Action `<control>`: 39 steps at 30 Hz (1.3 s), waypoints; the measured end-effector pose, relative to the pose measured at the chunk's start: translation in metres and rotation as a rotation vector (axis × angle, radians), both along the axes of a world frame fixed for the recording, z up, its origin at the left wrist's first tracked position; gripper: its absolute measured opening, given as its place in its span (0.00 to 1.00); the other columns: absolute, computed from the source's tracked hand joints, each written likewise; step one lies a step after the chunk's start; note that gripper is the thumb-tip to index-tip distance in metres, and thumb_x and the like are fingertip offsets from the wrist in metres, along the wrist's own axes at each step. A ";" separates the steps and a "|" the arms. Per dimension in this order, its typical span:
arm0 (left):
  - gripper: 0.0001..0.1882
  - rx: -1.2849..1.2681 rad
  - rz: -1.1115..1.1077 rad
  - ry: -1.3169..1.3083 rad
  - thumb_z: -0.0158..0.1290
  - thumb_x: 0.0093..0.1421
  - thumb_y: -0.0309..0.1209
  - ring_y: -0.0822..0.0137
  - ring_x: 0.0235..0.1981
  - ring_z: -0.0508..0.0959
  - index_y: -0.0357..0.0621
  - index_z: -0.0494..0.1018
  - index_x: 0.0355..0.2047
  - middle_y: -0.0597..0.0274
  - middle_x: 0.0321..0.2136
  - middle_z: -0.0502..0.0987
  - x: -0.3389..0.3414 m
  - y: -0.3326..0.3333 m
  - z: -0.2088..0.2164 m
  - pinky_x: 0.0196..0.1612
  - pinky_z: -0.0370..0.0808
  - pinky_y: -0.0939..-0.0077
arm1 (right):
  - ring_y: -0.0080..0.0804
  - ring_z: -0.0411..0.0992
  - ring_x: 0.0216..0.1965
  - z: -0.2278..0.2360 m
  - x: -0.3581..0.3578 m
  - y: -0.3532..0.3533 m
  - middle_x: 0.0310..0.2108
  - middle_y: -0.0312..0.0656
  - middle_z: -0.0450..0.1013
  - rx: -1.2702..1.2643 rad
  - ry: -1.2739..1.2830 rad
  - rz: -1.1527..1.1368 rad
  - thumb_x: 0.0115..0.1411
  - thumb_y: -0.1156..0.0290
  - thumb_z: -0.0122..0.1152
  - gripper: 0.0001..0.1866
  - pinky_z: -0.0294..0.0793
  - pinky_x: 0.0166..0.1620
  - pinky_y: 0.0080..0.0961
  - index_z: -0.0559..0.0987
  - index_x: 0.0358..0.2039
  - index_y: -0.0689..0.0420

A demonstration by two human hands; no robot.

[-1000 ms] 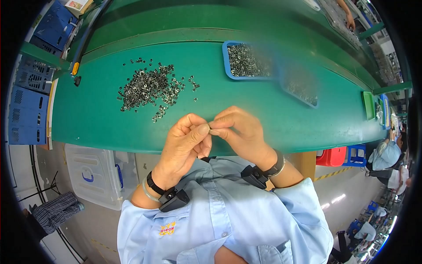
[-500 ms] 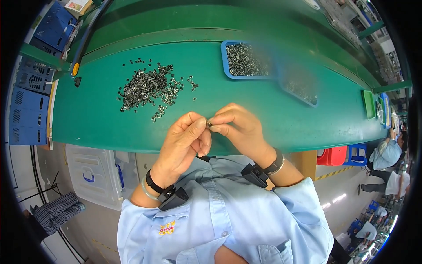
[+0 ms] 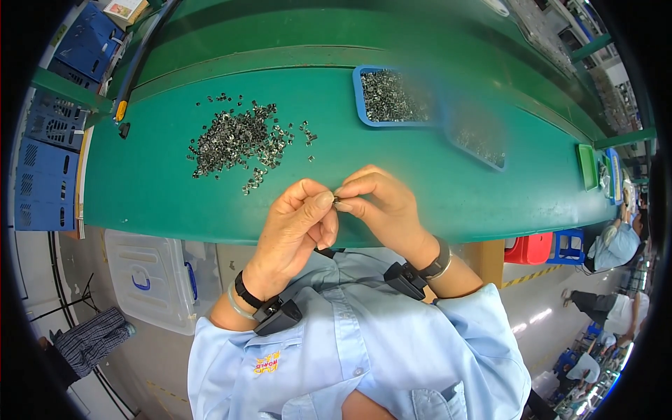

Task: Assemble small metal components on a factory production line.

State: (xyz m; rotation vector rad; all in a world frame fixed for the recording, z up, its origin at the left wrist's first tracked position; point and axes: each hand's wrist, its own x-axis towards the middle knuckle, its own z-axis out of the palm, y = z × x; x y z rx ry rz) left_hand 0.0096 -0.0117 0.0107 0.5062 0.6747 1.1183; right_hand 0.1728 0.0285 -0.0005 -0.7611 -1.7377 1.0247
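Both hands meet over the near edge of the green table. My left hand and my right hand pinch one small dark metal part between their fingertips; most of the part is hidden by the fingers. A loose heap of several small grey metal parts lies on the table to the upper left of the hands. A blue tray filled with the same kind of parts sits further back, right of the heap.
A clear tray with parts lies right of the blue tray, a small green tray further right. Blue crates stand at the left, a clear plastic bin under the table. Other people work at the far right.
Both hands stay together at the table edge, with only slight finger movement on the small part.
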 end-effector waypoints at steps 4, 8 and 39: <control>0.07 0.016 0.014 0.043 0.51 0.62 0.33 0.76 0.15 0.68 0.43 0.69 0.31 0.65 0.16 0.71 0.000 0.000 -0.001 0.17 0.62 0.85 | 0.27 0.72 0.30 0.000 0.000 -0.001 0.28 0.37 0.74 0.021 -0.002 0.002 0.50 0.77 0.65 0.06 0.71 0.33 0.22 0.76 0.29 0.56; 0.07 0.025 0.014 0.078 0.52 0.62 0.33 0.77 0.15 0.69 0.43 0.69 0.30 0.65 0.17 0.71 -0.001 -0.001 0.000 0.17 0.63 0.85 | 0.27 0.71 0.30 0.000 0.000 -0.001 0.28 0.37 0.74 0.020 -0.003 0.027 0.50 0.77 0.65 0.06 0.71 0.33 0.22 0.76 0.28 0.56; 0.06 0.128 0.083 0.220 0.49 0.63 0.31 0.77 0.19 0.70 0.42 0.69 0.36 0.65 0.23 0.74 -0.001 -0.007 0.001 0.20 0.65 0.87 | 0.29 0.71 0.32 0.000 -0.002 -0.002 0.31 0.37 0.74 0.073 -0.010 -0.001 0.51 0.78 0.63 0.07 0.71 0.35 0.24 0.76 0.32 0.56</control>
